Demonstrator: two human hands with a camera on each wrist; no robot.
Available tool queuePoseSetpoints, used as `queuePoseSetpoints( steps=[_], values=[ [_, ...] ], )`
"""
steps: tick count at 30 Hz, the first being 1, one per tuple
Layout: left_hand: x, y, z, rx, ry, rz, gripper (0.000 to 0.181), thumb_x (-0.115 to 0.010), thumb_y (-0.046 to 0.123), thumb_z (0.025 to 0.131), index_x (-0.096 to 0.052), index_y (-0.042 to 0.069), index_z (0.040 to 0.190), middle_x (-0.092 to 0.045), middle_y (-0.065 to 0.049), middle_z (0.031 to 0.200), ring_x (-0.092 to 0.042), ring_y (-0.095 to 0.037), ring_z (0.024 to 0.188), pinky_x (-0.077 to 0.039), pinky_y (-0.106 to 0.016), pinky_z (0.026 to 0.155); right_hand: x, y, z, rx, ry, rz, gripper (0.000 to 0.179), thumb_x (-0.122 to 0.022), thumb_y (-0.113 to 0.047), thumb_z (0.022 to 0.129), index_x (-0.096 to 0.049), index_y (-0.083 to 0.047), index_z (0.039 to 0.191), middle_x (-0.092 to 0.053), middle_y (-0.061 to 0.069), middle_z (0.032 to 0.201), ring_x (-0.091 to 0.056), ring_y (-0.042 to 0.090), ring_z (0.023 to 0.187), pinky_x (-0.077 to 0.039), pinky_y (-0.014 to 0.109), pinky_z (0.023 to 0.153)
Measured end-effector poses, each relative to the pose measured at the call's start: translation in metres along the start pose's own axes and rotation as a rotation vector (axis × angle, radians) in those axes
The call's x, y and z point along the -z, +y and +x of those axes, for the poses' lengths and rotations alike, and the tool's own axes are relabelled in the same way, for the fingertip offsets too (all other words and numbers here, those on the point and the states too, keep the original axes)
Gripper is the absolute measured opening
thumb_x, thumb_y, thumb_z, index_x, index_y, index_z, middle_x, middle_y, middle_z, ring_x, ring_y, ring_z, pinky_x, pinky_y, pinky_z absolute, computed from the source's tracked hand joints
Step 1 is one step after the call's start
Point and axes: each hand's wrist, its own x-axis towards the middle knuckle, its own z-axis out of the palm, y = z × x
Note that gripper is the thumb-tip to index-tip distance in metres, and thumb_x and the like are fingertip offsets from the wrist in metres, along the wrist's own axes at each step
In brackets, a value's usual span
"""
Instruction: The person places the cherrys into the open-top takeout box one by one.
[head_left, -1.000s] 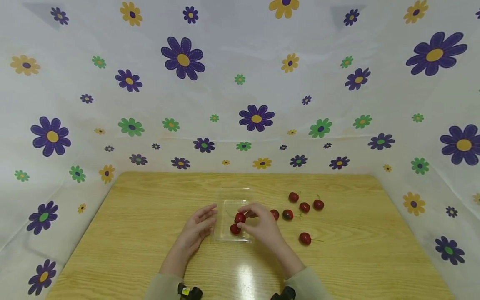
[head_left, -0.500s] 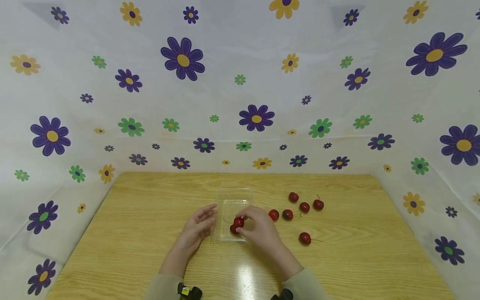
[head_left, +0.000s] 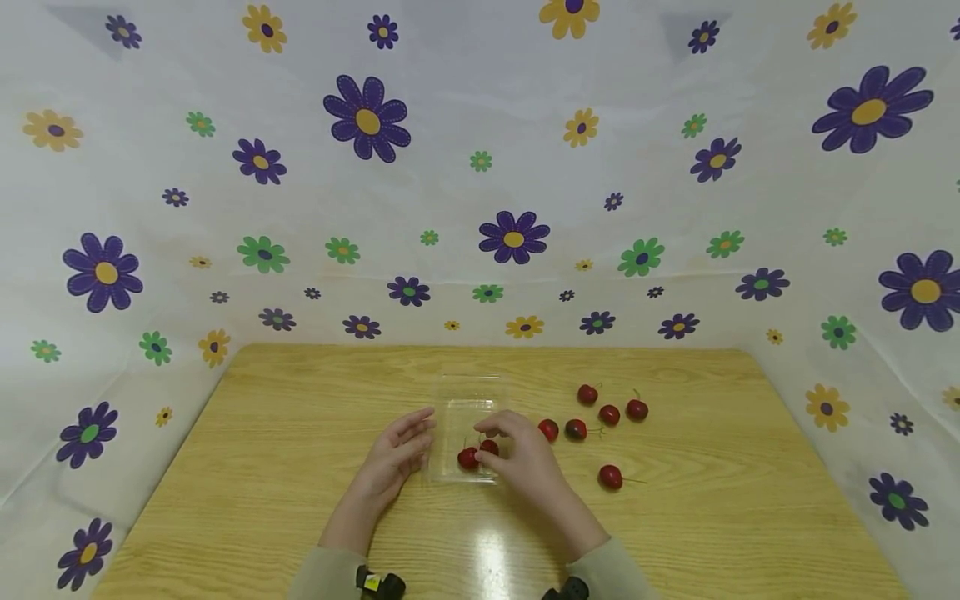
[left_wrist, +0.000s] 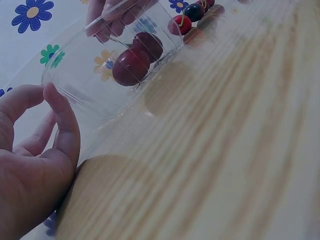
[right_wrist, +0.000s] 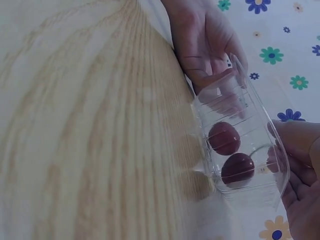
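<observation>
A clear plastic box stands on the wooden table, with two dark red cherries lying in its near part. My left hand is at the box's left side, relaxed fingers touching its edge. Over the right side of the box reaches my right hand, thumb and fingers spread apart just above the cherries. In the left wrist view its fingertips sit higher than the two fruits, apart from them.
Several more cherries with stems lie on the table to the right of the box; one cherry is nearer the front. Flower-patterned white cloth hangs behind and at both sides.
My right hand lowered a cherry beside the other one in the box and let go of it. The cherry now rests right of the first. My left hand has stayed in place.
</observation>
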Motion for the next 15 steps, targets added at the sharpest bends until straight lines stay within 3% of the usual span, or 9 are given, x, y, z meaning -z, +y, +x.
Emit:
queuePoseSetpoints(
  steps=[15],
  values=[
    [0.002, -0.0014, -0.0005, -0.001, -0.015, -0.009, 0.058, -0.058, -0.003, 0.105, -0.039, -0.005, 0.159, -0.059, 0.001, 0.13, -0.059, -0.004, 0.098, -0.054, -0.014, 0.073, 0.0071, 0.0081, -0.0002, -0.043, 0.094, 0.19, 0.031, -0.086, -0.003, 0.087, -0.078, -0.007, 0.116, -0.078, 0.007, 0.111, -0.072, 0.026, 0.104, -0.059, 0.037, 0.099]
  ],
)
